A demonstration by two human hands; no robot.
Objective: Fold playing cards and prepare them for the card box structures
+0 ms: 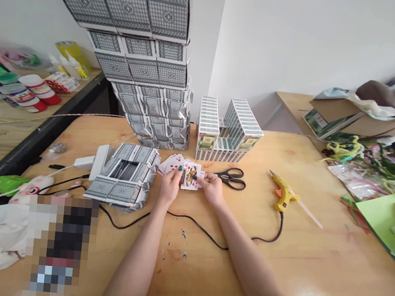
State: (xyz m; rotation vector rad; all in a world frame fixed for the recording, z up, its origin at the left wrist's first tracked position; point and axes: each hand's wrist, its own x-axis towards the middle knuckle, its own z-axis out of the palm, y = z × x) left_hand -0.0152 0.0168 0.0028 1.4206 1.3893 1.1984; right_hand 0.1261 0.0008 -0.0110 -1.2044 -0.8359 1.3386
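Note:
Between my two hands, low over the table, is a playing card (191, 171), a queen of diamonds facing up. My left hand (172, 182) pinches its left edge, and my right hand (212, 186) has thumb and fingers closed on its right edge. Whether more cards lie under it in my grip I cannot tell. A fan of loose playing cards (172, 163) lies just beyond my left hand. Black-handled scissors (234, 178) rest right beside my right hand. To the left sits a flat block of folded cards (107, 191) with a rectangular opening.
A tall tower built of cards (163, 66) stands behind. Stacked card boxes (208, 121) are right of it. A yellow glue gun (285, 192) lies at right, its black cord (204, 231) crossing the table. Craft scraps (369, 158) fill the right side; paint jars (25, 98) stand far left.

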